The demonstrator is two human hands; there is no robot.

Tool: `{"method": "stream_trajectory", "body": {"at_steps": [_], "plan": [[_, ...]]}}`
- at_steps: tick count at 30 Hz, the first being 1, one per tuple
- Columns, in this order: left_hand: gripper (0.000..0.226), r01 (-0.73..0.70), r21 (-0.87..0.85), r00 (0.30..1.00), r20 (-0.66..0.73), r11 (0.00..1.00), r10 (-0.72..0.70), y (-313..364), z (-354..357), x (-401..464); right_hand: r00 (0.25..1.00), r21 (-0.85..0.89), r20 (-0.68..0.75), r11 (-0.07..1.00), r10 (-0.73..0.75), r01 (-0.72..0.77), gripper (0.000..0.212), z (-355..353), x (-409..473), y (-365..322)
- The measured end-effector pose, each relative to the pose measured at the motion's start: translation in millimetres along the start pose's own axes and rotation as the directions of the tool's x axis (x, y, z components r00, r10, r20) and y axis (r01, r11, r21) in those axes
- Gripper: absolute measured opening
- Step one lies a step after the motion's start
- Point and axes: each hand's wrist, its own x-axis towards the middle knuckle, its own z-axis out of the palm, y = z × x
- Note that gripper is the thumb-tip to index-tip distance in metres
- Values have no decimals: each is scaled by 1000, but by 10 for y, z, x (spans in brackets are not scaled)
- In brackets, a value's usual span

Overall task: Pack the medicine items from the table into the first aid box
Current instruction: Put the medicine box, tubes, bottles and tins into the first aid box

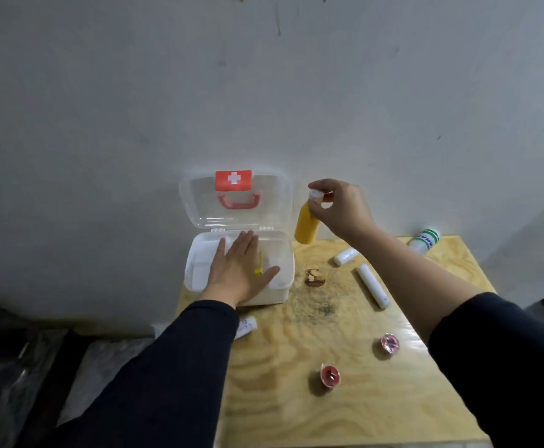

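Note:
The white first aid box (283, 253) stands open at the table's far left, its clear lid with a red cross label leaning against the wall. My left hand (241, 270) lies flat, fingers spread, over the box's inner tray, next to a small yellow item (259, 265). My right hand (342, 206) holds a yellow bottle (307, 229) by its white cap, hanging in the air just right of the box. On the wooden table (329, 415) lie two white tubes (372, 286) (346, 255), a white-green bottle (424, 240), two pink-red tape rolls (389, 343) (330, 376) and a white tube (246, 326) partly under my left sleeve.
A grey wall rises right behind the box and the table. A dark scorched stain (316, 279) marks the table top beside the box. Dark bags or clutter lie on the floor at the left, beyond the table's edge.

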Motion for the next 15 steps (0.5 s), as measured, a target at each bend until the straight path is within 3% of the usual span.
{"method": "stream_trajectory", "body": {"at_steps": [6,15], "plan": [[90,69,5,996,52,998,-70,-438,130,-210,998,43,14,997,56,-57,32,391,-142,-288],[89,14,-14,999,45,1000,-14,-619,238,-338,976,-141,129,977,177,-159,38,1039,-365,-133]]}}
